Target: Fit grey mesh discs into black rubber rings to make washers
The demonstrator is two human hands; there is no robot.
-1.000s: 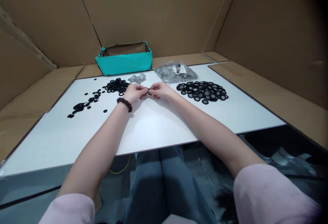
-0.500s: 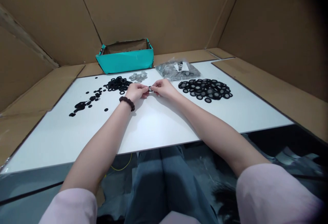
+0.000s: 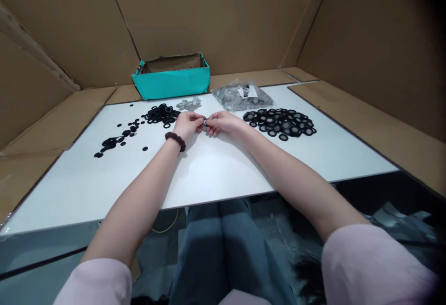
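Over the middle of the white table, my left hand and my right hand meet, fingertips pinched on one small black ring with a grey centre. The fingers cover part of it. Just left of my left hand lies a heap of black rings. Behind the hands is a small pile of grey discs. To the right of my right hand spreads a pile of black rings with grey centres.
A clear plastic bag of grey discs lies at the back. Behind the left heap stands a turquoise box. Small black discs are scattered at left on the white table. Cardboard walls enclose the back and sides.
Both hands stay together at the same spot. The right fingers have curled a little, and the grey centre of the held ring now shows more. The piles look unchanged.
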